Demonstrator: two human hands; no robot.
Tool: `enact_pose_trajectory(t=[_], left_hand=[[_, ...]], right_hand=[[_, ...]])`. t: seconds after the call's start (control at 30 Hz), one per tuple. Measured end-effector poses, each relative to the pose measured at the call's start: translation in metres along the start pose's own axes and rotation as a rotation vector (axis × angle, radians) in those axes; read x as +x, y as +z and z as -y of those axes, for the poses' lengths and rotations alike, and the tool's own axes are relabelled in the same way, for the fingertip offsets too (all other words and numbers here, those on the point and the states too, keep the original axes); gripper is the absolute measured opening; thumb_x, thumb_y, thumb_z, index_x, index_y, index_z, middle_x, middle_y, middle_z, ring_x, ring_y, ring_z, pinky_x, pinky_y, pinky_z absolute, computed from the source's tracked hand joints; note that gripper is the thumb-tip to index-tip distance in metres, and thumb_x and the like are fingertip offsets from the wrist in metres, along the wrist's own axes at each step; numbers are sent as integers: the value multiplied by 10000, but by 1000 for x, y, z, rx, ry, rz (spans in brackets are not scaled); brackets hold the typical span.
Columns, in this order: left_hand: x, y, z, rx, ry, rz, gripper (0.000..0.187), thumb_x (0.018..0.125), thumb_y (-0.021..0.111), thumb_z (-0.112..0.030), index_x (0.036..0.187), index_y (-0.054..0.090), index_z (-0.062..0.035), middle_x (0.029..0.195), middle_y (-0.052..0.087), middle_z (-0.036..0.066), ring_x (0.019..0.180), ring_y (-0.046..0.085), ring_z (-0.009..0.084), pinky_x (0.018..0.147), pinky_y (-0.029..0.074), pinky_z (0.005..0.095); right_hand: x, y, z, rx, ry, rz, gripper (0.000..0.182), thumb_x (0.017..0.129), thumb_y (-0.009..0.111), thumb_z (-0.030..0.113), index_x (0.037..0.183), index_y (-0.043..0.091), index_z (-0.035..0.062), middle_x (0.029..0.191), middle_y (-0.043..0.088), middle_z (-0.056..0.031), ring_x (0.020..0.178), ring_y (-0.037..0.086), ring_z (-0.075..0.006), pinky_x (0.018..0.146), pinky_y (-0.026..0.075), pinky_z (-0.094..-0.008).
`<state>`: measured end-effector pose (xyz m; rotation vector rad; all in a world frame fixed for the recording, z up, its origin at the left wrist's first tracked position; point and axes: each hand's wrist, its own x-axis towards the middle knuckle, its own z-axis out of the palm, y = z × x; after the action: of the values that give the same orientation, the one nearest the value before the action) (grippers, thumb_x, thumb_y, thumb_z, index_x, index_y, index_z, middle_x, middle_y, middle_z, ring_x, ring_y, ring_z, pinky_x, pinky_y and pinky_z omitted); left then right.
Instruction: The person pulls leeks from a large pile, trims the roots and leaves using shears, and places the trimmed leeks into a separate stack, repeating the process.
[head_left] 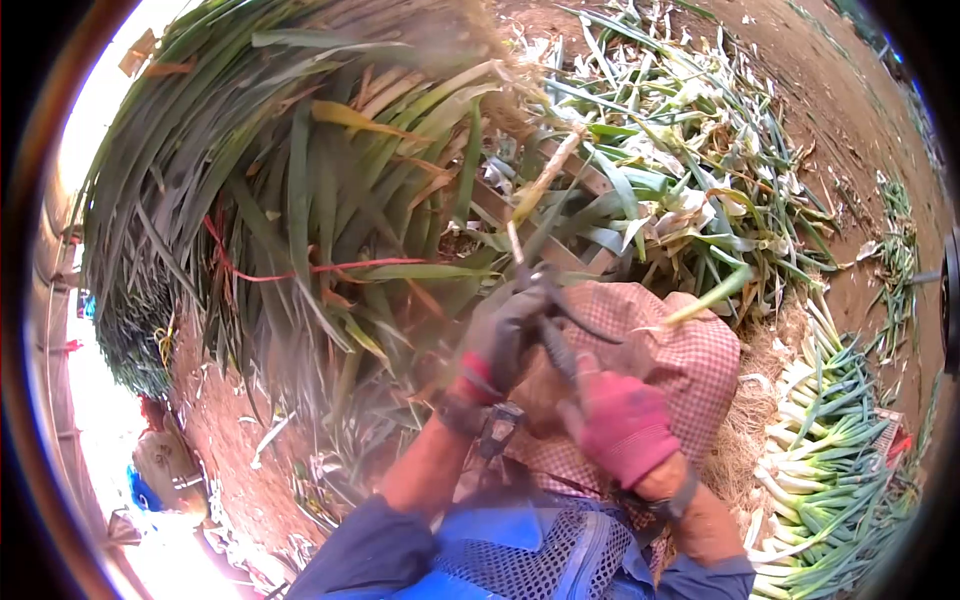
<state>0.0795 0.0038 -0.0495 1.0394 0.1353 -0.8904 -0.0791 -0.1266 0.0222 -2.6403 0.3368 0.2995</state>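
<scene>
My left hand (502, 338), in a dark glove with a pink cuff, is closed around a dark tool with a thin curved arm (592, 322). A pale narrow stalk (516, 244) sticks up above that hand. Just right of it, my right hand (627, 418) in a pink glove is at the lower end of the tool; its fingers are smeared by motion. Red-checked cloth (700, 365) covers my lap beneath both hands, with a short green and white piece of leek (708, 296) over it.
A tall heap of long green leaves (290, 190), crossed by red string (370, 264), rises at the left. Leaf trimmings (690, 170) are piled ahead on brown soil. Leeks (815, 450) with white stems lie in a row at the right. Another person (170, 465) is at the far left.
</scene>
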Motion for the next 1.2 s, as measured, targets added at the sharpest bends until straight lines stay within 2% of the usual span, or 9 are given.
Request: enact_pose_trajectory(t=[0.07, 0.23, 0.33, 0.47, 0.53, 0.73, 0.87, 0.93, 1.2], left_hand=[[-15, -25, 1, -51, -35, -105, 293, 1008, 598, -146, 1231, 657, 34, 1034, 703, 93, 926, 699, 185, 835, 587, 304], [-31, -72, 19, 179, -8, -45, 273, 973, 642, -106, 1213, 631, 25, 1071, 684, 71, 951, 696, 172, 859, 579, 304], [-17, -87, 28, 155, 2, 43, 282, 1003, 636, -166, 1224, 650, 9, 1080, 686, 38, 931, 694, 140, 850, 566, 284], [7, -91, -8, 997, 282, -241, 319, 976, 674, -278, 1205, 716, -61, 1093, 719, 48, 922, 705, 183, 803, 566, 354], [34, -102, -22, 1604, 792, -436, 382, 907, 725, -326, 1234, 723, -129, 1171, 732, 93, 996, 715, 284, 846, 559, 440], [71, -118, -28, 2088, 494, -407, 481, 797, 789, -388, 1214, 719, -160, 1235, 714, 127, 1145, 673, 335, 922, 539, 512], [89, -139, -36, 2054, 407, -413, 491, 795, 793, -374, 1220, 697, -149, 1210, 718, 144, 1141, 679, 363, 937, 545, 513], [87, -138, -47, 1995, 119, -307, 508, 801, 724, -289, 1289, 662, -161, 1228, 733, 134, 1151, 699, 352, 971, 553, 460], [76, -142, -54, 1655, 143, -315, 740, 807, 727, -269, 1520, 529, -264, 1290, 709, 161, 1161, 698, 359, 1008, 547, 466]], right_hand=[[4, 14, 11, 45, -23, 66, 534, 899, 750, 356, 1323, 645, 49, 958, 718, -144, 866, 714, -328, 736, 565, -439], [19, 44, 25, -87, -219, -281, 691, 830, 759, 427, 1384, 621, 39, 1266, 605, -188, 1161, 573, -397, 1019, 421, -541], [31, 69, 22, 13, -145, -128, 744, 799, 779, 390, 1393, 592, -17, 1240, 636, -218, 1120, 611, -421, 985, 472, -508], [37, 63, 22, 144, 52, -109, 764, 822, 756, 356, 1444, 548, -38, 1183, 650, -258, 1089, 642, -438, 962, 508, -495], [31, 49, 32, 141, 115, -6, 766, 845, 729, 326, 1475, 514, -54, 1135, 663, -283, 1064, 662, -450, 942, 534, -487], [35, 62, 41, 137, 179, 34, 768, 862, 717, 330, 1500, 501, -41, 1161, 682, -285, 1084, 673, -448, 936, 540, -500], [40, 61, 50, 123, 108, 122, 768, 867, 714, 340, 1501, 502, -39, 1150, 694, -284, 1076, 679, -450, 922, 548, -507], [48, 60, 53, 149, 174, 89, 767, 869, 710, 345, 1503, 502, -34, 1129, 703, -280, 1042, 688, -456, 910, 555, -510], [76, 68, 52, 176, 121, 97, 815, 909, 704, 376, 1580, 417, 14, 1115, 684, -297, 981, 705, -480, 885, 571, -526]])
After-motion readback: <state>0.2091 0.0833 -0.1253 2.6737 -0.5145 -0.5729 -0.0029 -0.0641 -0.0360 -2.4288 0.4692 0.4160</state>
